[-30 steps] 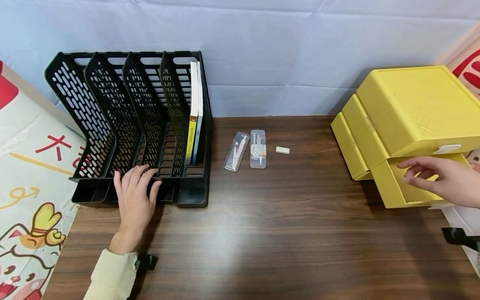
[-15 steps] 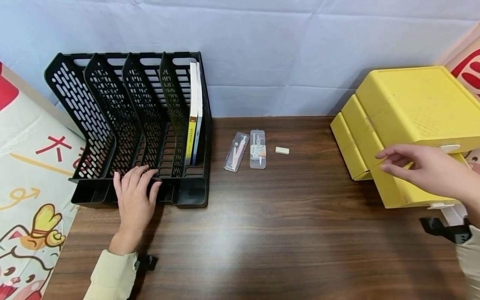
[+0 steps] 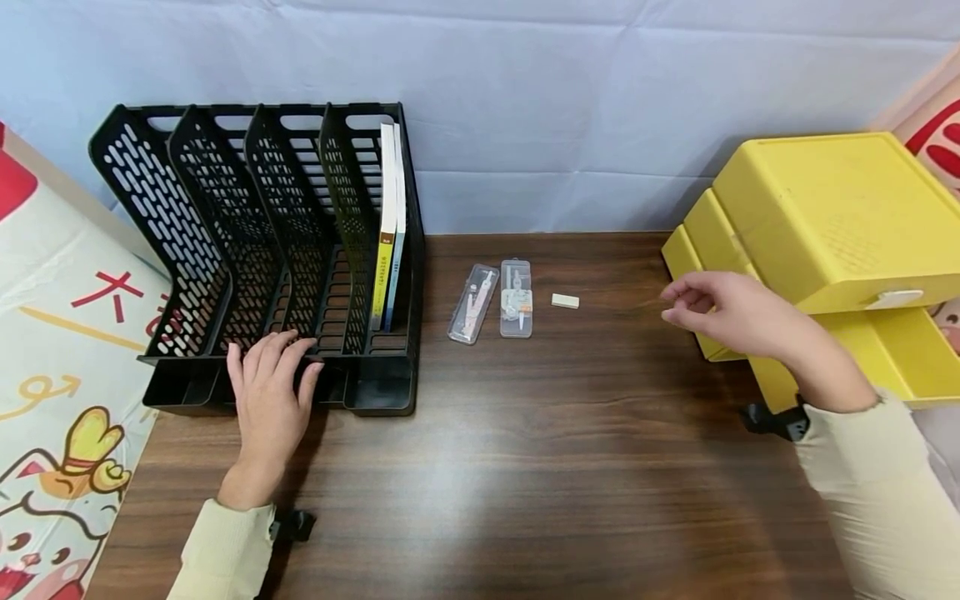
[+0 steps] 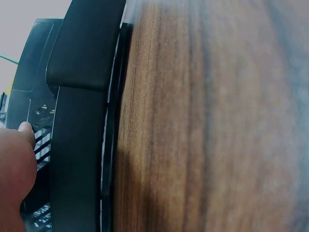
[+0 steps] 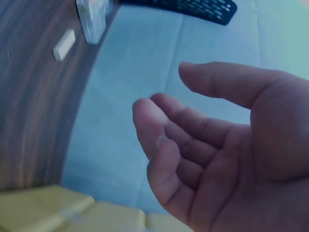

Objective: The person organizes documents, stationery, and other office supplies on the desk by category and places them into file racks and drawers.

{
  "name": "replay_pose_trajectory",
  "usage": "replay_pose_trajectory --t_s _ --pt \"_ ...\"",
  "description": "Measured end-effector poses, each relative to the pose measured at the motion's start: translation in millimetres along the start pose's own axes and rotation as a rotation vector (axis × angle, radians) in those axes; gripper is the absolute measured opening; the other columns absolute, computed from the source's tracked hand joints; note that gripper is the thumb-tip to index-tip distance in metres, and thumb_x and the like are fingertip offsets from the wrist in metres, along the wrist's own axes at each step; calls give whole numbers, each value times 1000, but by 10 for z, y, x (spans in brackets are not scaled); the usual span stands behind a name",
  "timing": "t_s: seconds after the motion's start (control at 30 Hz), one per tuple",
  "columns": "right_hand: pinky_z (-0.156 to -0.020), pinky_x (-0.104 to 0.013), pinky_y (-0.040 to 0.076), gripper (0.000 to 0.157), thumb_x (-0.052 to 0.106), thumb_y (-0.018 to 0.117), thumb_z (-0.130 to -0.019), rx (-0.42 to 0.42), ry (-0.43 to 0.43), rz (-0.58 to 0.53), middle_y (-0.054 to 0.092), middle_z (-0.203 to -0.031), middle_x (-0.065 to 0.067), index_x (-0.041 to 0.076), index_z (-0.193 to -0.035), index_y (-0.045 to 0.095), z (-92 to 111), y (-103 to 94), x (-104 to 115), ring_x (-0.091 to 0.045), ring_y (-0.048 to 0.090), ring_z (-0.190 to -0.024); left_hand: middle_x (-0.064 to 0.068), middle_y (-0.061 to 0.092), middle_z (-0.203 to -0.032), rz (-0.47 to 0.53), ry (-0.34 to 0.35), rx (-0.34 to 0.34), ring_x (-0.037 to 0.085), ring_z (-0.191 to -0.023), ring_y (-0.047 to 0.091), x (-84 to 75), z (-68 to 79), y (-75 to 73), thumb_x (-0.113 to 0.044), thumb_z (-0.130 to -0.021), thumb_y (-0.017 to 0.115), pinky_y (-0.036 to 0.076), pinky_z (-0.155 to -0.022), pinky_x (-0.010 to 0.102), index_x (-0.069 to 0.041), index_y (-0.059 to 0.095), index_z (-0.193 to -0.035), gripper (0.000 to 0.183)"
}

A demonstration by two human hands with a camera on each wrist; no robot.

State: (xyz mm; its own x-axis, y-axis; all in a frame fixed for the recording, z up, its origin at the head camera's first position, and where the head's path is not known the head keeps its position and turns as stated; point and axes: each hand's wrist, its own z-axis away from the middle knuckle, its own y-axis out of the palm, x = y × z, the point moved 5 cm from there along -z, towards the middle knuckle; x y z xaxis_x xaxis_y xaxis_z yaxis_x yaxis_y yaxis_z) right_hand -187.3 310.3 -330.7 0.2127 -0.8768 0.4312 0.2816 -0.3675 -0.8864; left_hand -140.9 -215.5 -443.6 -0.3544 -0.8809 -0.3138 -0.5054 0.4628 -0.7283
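In the head view my left hand (image 3: 272,396) rests on the front edge of a black desk file rack (image 3: 288,275), fingers over the rim. The left wrist view shows the left thumb (image 4: 26,129) by the black plastic. My right hand (image 3: 723,308) hovers in front of the yellow drawer unit (image 3: 862,208), holding nothing. Its fingers are loosely bent and the thumb stands apart, as the right wrist view shows. A lower yellow drawer (image 3: 911,354) is pulled out, partly hidden by the forearm. To the left of this hand lies a small white eraser (image 3: 566,301).
Two clear plastic cases, a compass case (image 3: 473,304) and another with small stationery parts (image 3: 516,298), lie between rack and eraser. Two thin books (image 3: 387,233) stand in the rack's right compartment. A pale cloth wall (image 3: 555,108) rises behind the wooden table (image 3: 540,467).
My right hand has moved left, away from the pulled-out drawer and toward the eraser, with nothing in it. My left hand has stayed on the rack's edge.
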Motion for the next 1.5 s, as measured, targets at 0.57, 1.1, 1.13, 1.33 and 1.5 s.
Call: replay_pose_trajectory --t_s 0.57,1.1,1.13,1.33,1.5 --pt "-72 -29 49 30 10 73 -92 36 15 -202 70 -97 -10 -4 -117 65 -698 661 -178 -22 66 -86 19 62 -131 14 -4 -19 43 -128 49 1 -9 -6 -22 -95 68 8 -118 64 -6 68 -120 30" --pt "-78 -37 45 39 6 75 -90 -39 84 -288 60 -111 -20 -3 -126 62 -1143 1152 -268 -28 60 -88 19 62 -131 21 -6 -25 43 -128 49 -15 -21 -12 -18 -92 72 8 -118 65 -6 68 -120 31" --pt "-78 -38 46 40 6 75 -89 -38 84 -287 60 -110 -21 -3 -126 62 -1160 1176 -266 -29 61 -88 19 62 -130 22 -6 -26 43 -128 49 -16 -22 -12 -18 -92 72 9 -118 65 -6 68 -120 31" --pt "-74 -38 46 42 4 75 -89 -34 62 -264 59 -108 -21 -3 -128 62 -1236 1272 -207 -29 59 -84 20 63 -130 27 -7 -29 43 -127 49 -18 -21 -16 -21 -93 70 8 -118 64 -6 68 -120 30" --pt "-73 -38 45 33 3 73 -90 -44 49 -249 61 -102 -19 -1 -121 65 -1264 1308 -155 -28 58 -81 20 61 -131 3 -2 -5 43 -128 48 5 -9 -7 -26 -97 65 9 -117 67 -5 67 -121 31"
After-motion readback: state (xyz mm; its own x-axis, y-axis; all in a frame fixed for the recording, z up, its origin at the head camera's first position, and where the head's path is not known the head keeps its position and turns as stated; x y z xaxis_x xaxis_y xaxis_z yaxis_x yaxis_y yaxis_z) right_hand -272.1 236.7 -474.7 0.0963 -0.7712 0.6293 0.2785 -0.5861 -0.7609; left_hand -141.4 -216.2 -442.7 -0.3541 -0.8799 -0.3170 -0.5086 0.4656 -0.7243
